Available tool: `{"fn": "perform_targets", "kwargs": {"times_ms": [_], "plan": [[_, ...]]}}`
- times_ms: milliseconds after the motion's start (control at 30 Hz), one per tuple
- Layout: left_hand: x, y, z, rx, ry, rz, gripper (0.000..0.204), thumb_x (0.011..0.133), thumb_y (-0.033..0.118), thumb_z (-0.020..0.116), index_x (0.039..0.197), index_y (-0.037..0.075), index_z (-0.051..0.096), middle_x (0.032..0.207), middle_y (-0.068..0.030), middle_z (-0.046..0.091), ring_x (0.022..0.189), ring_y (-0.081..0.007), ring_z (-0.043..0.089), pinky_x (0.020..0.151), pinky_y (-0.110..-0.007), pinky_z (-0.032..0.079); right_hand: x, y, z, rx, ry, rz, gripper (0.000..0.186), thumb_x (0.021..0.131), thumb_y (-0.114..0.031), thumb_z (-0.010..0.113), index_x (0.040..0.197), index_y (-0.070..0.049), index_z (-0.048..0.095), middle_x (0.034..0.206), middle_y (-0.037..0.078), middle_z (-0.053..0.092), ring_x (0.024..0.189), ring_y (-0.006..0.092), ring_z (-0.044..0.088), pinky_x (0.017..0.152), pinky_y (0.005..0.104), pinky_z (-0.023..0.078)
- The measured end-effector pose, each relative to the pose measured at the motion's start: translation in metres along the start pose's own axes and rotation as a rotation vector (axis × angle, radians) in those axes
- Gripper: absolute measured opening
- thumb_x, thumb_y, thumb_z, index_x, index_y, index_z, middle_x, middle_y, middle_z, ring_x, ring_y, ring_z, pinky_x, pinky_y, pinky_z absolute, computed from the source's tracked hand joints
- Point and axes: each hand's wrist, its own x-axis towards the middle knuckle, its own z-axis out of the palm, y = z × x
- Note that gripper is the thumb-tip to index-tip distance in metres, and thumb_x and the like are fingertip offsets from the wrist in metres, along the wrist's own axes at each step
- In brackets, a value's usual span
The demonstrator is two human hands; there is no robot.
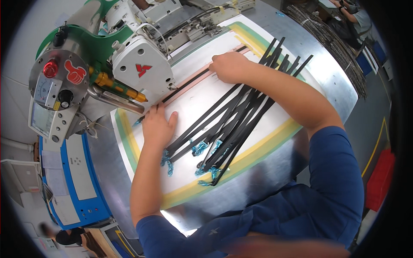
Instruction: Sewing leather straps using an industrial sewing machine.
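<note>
A long black strip [188, 83] lies along a pink band [190, 86] on the white board [137, 129] beside the white machine head [137, 60]. My left hand [159, 127] is open at the strip's left end, fingertips resting on it, thumb apart. My right hand [228, 66] is closed on the strip farther right, fingers curled over it, partly hiding it. Between my arms several loose black strips [238, 120] with crinkled blue ends [200, 147] lie diagonally across the board.
A green-and-steel machine unit [60, 81] and blue control cabinet [73, 180] stand at left. The curved metal table edge [344, 86] runs right, past piled bundles [322, 43]. A red bin [380, 180] is at right. Other people [350, 19] appear at top right and lower left.
</note>
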Motion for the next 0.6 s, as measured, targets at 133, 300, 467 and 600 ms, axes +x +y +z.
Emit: {"fn": "perform_targets", "kwargs": {"times_ms": [133,300,467,600], "plan": [[0.002,0.021,-0.011,0.063,-0.048,-0.055,0.06,0.099,0.045,0.062,0.143,0.003,0.06,0.135,-0.0237,0.061,0.121,-0.0435,0.061,0.107,-0.049,0.047,-0.006,0.017,-0.001,0.001,-0.01,0.035,0.024,0.092,-0.011,0.063,0.113,-0.007,0.076,0.118,0.015,0.07,0.114,0.0355,0.07,0.093,0.0473,0.058],[0.01,0.023,-0.003,0.033,-0.087,-0.096,0.062,0.098,0.049,0.063,0.146,0.009,0.06,0.139,-0.0231,0.059,0.124,-0.0415,0.06,0.108,-0.053,0.045,-0.014,0.032,-0.007,-0.009,-0.019,0.084,0.025,0.091,-0.009,0.063,0.113,-0.007,0.076,0.118,0.014,0.07,0.114,0.0352,0.07,0.093,0.0474,0.058],[0.02,0.037,0.0,-0.024,-0.019,-0.041,0.06,0.098,0.049,0.064,0.145,0.011,0.061,0.138,-0.0229,0.06,0.125,-0.0408,0.059,0.109,-0.052,0.044,-0.02,0.05,-0.009,0.015,-0.012,0.088,0.026,0.091,-0.008,0.062,0.113,-0.007,0.076,0.118,0.015,0.07,0.113,0.0348,0.071,0.092,0.0465,0.058],[0.031,0.062,-0.008,-0.039,-0.082,-0.044,0.062,0.098,0.05,0.064,0.143,0.007,0.062,0.137,-0.022,0.061,0.126,-0.0412,0.059,0.108,-0.051,0.045,-0.024,0.064,-0.007,0.009,-0.024,0.091,0.027,0.091,-0.007,0.061,0.114,-0.007,0.076,0.118,0.015,0.071,0.113,0.0349,0.071,0.092,0.0465,0.058]]}}
